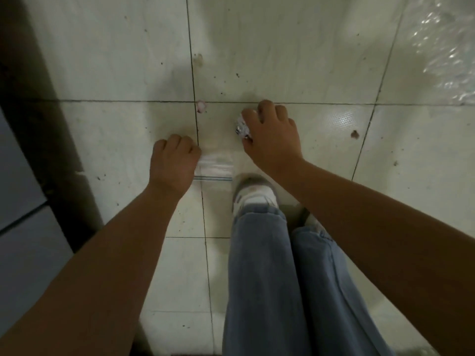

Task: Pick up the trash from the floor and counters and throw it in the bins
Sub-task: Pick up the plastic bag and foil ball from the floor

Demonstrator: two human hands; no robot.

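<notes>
Crouching over the tiled floor (282,47), I see crinkled clear plastic wrap (447,55) lying far right: light, floppy, best bunched. My left hand (173,160) pinches the edge of a flat, slippery zip bag (216,164) beside my shoe (254,191). My right hand (272,134) curls around a crumpled foil ball (241,127), light and crushable.

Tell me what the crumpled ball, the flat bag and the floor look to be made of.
Crumpled ball in the right hand: probably metal foil, silvery with bright creased glints. Flat bag at the left hand: clear thin plastic with a zip-type strip along one edge. Floor: glazed pale tile, glossy, with dark grout lines.
</notes>
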